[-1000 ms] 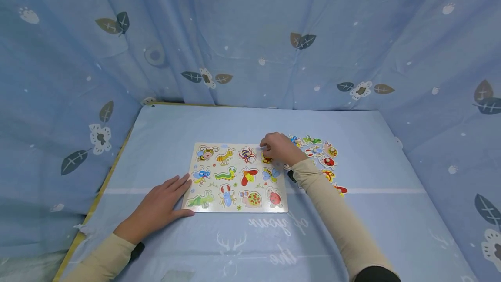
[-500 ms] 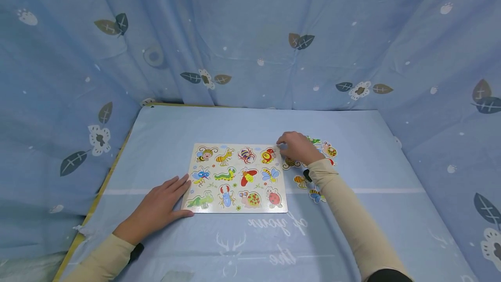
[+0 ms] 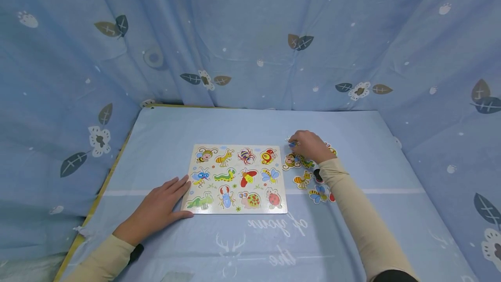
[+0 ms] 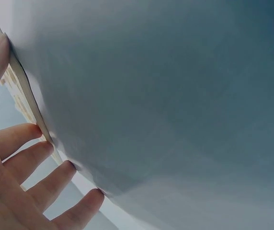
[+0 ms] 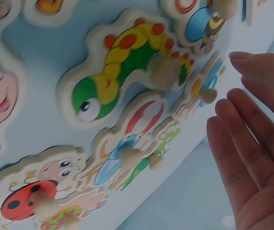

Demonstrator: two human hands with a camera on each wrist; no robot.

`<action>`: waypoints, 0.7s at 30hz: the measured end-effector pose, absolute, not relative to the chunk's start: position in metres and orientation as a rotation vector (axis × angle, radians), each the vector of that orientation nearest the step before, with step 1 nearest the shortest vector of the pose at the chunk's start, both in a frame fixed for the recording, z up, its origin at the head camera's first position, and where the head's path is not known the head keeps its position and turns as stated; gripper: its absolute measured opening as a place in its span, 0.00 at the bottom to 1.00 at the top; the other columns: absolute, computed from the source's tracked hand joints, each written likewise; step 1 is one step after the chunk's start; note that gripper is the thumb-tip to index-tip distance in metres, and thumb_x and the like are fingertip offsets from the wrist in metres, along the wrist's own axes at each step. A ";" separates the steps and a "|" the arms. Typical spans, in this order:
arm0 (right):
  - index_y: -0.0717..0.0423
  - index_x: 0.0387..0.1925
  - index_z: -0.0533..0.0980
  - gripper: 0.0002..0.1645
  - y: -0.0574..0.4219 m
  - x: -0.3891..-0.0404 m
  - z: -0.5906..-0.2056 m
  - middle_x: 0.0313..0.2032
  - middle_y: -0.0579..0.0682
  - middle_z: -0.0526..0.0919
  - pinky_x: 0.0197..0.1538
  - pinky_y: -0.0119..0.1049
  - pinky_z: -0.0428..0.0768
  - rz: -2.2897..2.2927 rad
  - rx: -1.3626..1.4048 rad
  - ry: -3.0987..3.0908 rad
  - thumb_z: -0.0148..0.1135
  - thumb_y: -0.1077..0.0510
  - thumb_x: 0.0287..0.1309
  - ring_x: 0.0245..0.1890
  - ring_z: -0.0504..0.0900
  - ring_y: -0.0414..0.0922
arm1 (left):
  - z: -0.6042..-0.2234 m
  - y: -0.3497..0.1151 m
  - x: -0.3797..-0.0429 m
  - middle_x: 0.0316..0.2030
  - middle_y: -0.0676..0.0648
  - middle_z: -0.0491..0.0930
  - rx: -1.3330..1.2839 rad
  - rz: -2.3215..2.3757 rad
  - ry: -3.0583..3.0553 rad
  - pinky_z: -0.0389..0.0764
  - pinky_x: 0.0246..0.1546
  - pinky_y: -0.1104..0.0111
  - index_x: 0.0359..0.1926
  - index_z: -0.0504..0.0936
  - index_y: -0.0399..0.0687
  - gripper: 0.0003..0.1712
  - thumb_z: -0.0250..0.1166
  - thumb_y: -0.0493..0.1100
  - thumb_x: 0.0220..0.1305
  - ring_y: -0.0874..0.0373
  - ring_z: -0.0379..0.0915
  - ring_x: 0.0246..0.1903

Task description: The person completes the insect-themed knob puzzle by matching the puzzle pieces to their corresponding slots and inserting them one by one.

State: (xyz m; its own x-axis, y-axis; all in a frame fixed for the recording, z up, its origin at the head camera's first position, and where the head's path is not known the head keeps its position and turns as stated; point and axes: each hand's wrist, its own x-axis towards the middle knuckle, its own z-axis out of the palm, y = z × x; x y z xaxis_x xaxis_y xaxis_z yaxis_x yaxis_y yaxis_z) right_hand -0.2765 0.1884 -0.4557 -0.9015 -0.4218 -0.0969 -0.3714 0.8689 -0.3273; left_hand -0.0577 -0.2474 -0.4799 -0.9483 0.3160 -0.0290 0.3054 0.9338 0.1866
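A wooden puzzle board (image 3: 235, 211) printed with insects lies mid-table. My left hand (image 3: 162, 201) touches its left edge with straight, spread fingers; the board's edge (image 4: 29, 93) meets the fingertips in the left wrist view. To the board's right, my right hand (image 3: 311, 146) hovers over the loose puzzle pieces, partly covering them. In the right wrist view its fingertips are near the blue mosquito piece (image 5: 217, 71), with a slight gap to its wooden knob (image 5: 208, 96). The caterpillar piece (image 5: 127, 57), stag beetle piece (image 5: 109, 168) and ladybug piece (image 5: 24, 197) lie alongside.
Further loose pieces, among them a bee piece (image 3: 291, 161), a yellow striped insect piece (image 3: 302, 180) and a blue-winged piece (image 3: 318, 194), lie right of the board. Blue patterned curtains (image 3: 250, 34) surround the cloth-covered table (image 3: 219, 125).
My right hand has moved right, from the board's upper right corner to the loose pieces, uncovering the red-and-yellow picture there. My left hand keeps its place.
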 end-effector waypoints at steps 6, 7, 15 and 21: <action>0.60 0.53 0.86 0.18 0.196 -0.282 -0.459 0.53 0.58 0.88 0.58 0.52 0.85 -0.421 -0.593 2.876 0.73 0.61 0.62 0.53 0.87 0.54 | -0.481 -0.248 -0.058 0.75 0.42 0.69 0.492 0.272 3.028 0.77 0.61 0.40 0.74 0.72 0.43 0.53 0.74 0.68 0.56 0.36 0.67 0.72; 0.60 0.53 0.86 0.18 0.197 -0.283 -0.460 0.53 0.58 0.88 0.57 0.52 0.85 -0.417 -0.595 2.874 0.72 0.61 0.62 0.53 0.87 0.54 | -0.481 -0.248 -0.058 0.75 0.42 0.69 0.494 0.268 3.028 0.77 0.61 0.40 0.74 0.72 0.43 0.53 0.74 0.68 0.56 0.36 0.67 0.72; 0.61 0.54 0.85 0.18 0.199 -0.287 -0.462 0.52 0.58 0.88 0.54 0.49 0.86 -0.439 -0.580 2.843 0.70 0.61 0.64 0.49 0.86 0.51 | -0.483 -0.249 -0.058 0.75 0.42 0.68 0.484 0.271 3.017 0.77 0.61 0.39 0.74 0.72 0.43 0.53 0.74 0.68 0.56 0.36 0.67 0.72; 0.61 0.54 0.85 0.16 0.200 -0.289 -0.464 0.52 0.59 0.87 0.52 0.50 0.86 -0.488 -0.605 2.827 0.69 0.63 0.65 0.48 0.87 0.52 | -0.483 -0.248 -0.058 0.75 0.43 0.68 0.464 0.254 3.019 0.77 0.62 0.39 0.74 0.72 0.43 0.53 0.74 0.68 0.56 0.36 0.67 0.72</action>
